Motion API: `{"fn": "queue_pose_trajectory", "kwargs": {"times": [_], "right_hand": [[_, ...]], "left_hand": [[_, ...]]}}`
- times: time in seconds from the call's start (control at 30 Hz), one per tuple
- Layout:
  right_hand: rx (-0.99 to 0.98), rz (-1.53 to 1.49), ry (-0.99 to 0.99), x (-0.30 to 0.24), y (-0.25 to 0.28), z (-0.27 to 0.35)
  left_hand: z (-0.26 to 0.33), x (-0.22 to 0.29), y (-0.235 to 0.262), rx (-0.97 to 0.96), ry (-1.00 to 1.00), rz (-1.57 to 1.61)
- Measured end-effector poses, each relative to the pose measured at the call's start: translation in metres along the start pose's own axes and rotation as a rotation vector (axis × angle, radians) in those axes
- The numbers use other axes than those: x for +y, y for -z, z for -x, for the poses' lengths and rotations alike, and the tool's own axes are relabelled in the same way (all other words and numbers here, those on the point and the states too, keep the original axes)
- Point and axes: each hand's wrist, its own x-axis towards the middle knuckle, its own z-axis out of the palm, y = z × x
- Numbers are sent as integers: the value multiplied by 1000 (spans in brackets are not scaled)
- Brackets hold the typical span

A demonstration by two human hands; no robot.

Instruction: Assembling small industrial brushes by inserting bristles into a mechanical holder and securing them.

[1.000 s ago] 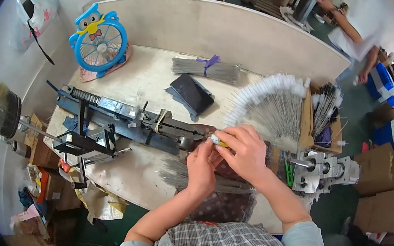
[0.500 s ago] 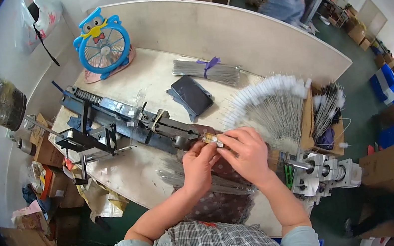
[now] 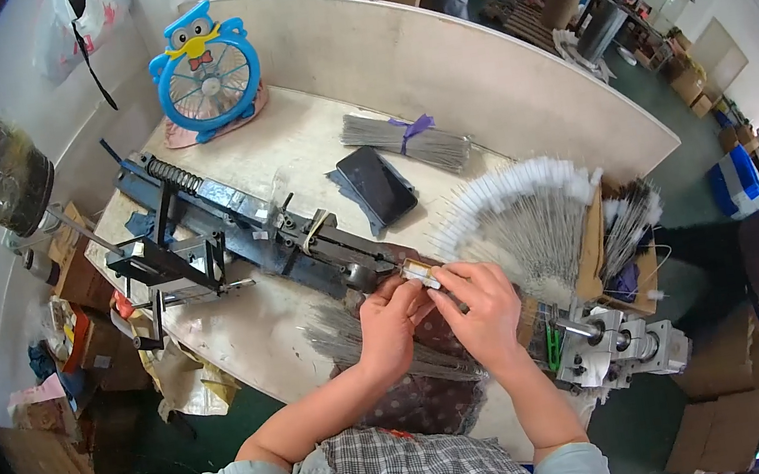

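In front of my chest, at the right end of a long metal bench fixture point(image 3: 294, 249), a small white piece with a yellow-brown edge point(image 3: 421, 274) sits between my fingertips. My right hand point(image 3: 483, 308) is closed in a pinch on its right side. Pinched fingers of my left hand point(image 3: 387, 329) meet at its lower left, close to a round dark knob point(image 3: 359, 279); what they grip is hidden. Below the hands, thin metal wires point(image 3: 340, 332) lie over a brown dotted cloth point(image 3: 412, 397).
A fan of white-tipped wires point(image 3: 533, 225) spreads on the right, beside a cardboard box point(image 3: 643, 282). Behind the fixture lie a dark phone point(image 3: 376, 186) and a purple-tied wire bundle point(image 3: 409, 139). A blue fan point(image 3: 209, 81) stands far left, a metal machine point(image 3: 618, 344) near right.
My hands stay at the fixture's end; the small piece now shows a larger white face. The person in the background has moved left, and a dark shape has entered at the right.
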Motion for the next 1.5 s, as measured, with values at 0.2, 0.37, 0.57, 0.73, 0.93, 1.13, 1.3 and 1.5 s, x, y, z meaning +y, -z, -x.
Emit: {"fn": "queue_pose_trajectory", "kwargs": {"times": [0.2, 0.37, 0.57, 0.73, 0.93, 1.13, 1.3, 1.5], "right_hand": [[-5, -17, 3, 1, -2, 1], [-25, -80, -21, 0, -1, -1], [18, -93, -35, -2, -13, -3], [44, -29, -8, 1, -6, -2], [28, -11, -3, 2, -1, 1], [12, -7, 19, 0, 2, -1], [5, -31, 30, 2, 0, -1], [20, -41, 31, 2, -7, -2]], "left_hand": [[-1, -2, -1, 14, -23, -27], [-1, -4, 1, 4, -20, -45], [0, -2, 6, 17, 4, 46], [0, -1, 1, 14, 23, 73], [-1, -2, -1, 19, -3, -13], [0, -3, 1, 17, -14, -64], [-1, -3, 2, 14, -2, -16], [0, -1, -1, 46, -13, -18]]}}
